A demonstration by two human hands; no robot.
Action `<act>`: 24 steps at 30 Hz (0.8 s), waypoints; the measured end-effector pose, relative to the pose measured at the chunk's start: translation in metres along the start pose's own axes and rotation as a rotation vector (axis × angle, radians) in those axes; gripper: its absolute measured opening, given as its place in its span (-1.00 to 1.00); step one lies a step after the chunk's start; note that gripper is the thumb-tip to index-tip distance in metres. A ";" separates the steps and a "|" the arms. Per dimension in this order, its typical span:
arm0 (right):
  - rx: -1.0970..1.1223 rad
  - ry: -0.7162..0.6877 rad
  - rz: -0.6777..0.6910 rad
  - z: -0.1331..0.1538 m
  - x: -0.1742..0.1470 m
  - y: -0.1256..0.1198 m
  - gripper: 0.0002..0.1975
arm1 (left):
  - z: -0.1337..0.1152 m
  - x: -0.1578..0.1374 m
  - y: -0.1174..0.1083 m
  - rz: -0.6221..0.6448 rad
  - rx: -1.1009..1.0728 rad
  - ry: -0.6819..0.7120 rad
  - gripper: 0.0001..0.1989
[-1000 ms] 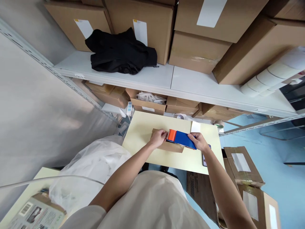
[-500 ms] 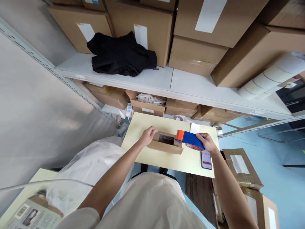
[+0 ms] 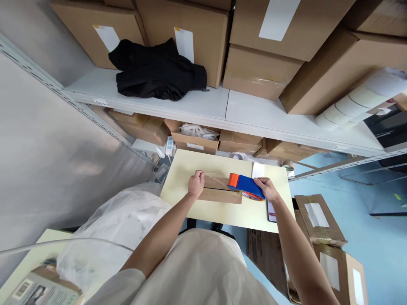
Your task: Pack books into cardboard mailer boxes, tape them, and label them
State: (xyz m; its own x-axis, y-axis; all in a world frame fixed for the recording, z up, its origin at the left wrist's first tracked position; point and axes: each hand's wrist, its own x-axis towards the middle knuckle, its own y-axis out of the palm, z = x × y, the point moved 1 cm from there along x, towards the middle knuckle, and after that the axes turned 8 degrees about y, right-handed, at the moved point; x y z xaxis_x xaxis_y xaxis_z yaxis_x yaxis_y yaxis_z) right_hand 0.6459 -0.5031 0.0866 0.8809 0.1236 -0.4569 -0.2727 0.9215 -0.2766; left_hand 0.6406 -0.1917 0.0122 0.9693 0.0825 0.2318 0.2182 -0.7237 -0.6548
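Note:
A small cardboard box (image 3: 219, 195) lies lengthwise on the pale yellow table, its top flaps folded over. My right hand (image 3: 267, 188) is closed around a blue and orange tape dispenser (image 3: 248, 185), held tilted just above the right end of the box. From the dispenser, a strip of clear tape (image 3: 216, 178) stretches leftward over the flaps. At the box's left end my left hand (image 3: 196, 183) pinches the strip's free end, its fingertips close to the cardboard. A phone (image 3: 271, 211) lies partly behind my right wrist.
A white paper (image 3: 258, 170) lies at the back of the table (image 3: 181, 169). Behind stands a shelf (image 3: 254, 111) with cartons and a black garment (image 3: 159, 72). Stacked cartons (image 3: 321, 218) stand on the floor at right; white plastic wrap (image 3: 117, 216) bulges at left.
The box's flaps have gone from open to folded over. The dispenser has come slightly left and now sits nearer the box, with clear tape visible between my hands.

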 end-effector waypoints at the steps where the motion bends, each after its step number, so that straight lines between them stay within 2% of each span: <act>1: -0.003 0.001 0.011 0.000 0.003 0.003 -0.45 | 0.001 0.001 -0.001 -0.010 -0.042 -0.029 -0.86; 5: -0.101 -0.001 0.029 -0.001 0.015 0.012 -0.44 | 0.007 0.006 -0.008 0.022 -0.281 -0.107 -0.81; 9: -0.270 -0.049 0.011 0.000 0.023 0.012 -0.45 | 0.016 -0.001 -0.027 0.156 -0.442 -0.160 -0.73; 13: -0.436 -0.098 0.037 0.004 0.028 0.013 -0.48 | 0.030 -0.020 -0.044 0.297 -0.482 -0.201 -0.69; 17: -0.534 -0.146 0.034 0.011 0.029 0.023 -0.49 | 0.047 -0.033 -0.041 0.258 -0.399 -0.262 -0.70; 24: -0.591 -0.210 -0.003 0.018 0.026 0.032 -0.49 | 0.062 -0.049 -0.003 0.110 -0.375 -0.301 -0.75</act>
State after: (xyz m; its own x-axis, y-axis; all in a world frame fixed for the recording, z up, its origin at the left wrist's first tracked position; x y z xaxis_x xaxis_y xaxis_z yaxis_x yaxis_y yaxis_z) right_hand 0.6669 -0.4636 0.0813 0.9228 0.2461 -0.2964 -0.3851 0.5703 -0.7256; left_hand 0.5994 -0.1513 -0.0414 0.9862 0.1463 -0.0779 0.1107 -0.9312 -0.3472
